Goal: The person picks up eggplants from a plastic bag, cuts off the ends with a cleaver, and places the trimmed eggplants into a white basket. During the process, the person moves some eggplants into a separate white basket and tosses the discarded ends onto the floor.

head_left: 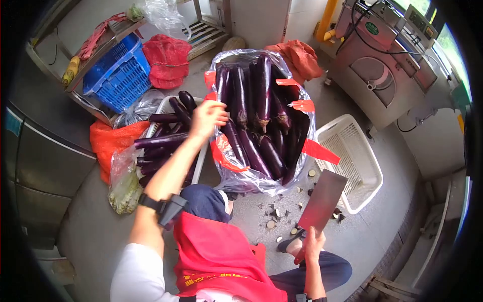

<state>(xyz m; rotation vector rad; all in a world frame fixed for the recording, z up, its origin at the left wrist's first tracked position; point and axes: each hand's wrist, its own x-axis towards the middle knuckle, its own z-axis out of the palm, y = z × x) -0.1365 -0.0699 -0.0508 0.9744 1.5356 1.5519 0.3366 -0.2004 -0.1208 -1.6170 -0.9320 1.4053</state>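
My right hand (313,245) is closed around the handle of a broad cleaver (323,200), its blade pointing up and away from me. At the left rim of a clear plastic bag (235,183) with red handles, my left hand (209,118) has its fingers curled beside an upright eggplant (221,83); what lies inside those fingers is hidden. Long dark eggplants (262,88) fill the bag. To its left, more eggplants (161,141) are piled in a white crate (200,163), partly behind my left forearm.
An open white plastic basket (376,176) stands to the right. Cut eggplant tops (271,224) are scattered on the floor before me. A steel machine (375,65) is at back right. A blue crate (118,75), red mesh sack (166,60) and orange sack (118,143) are left.
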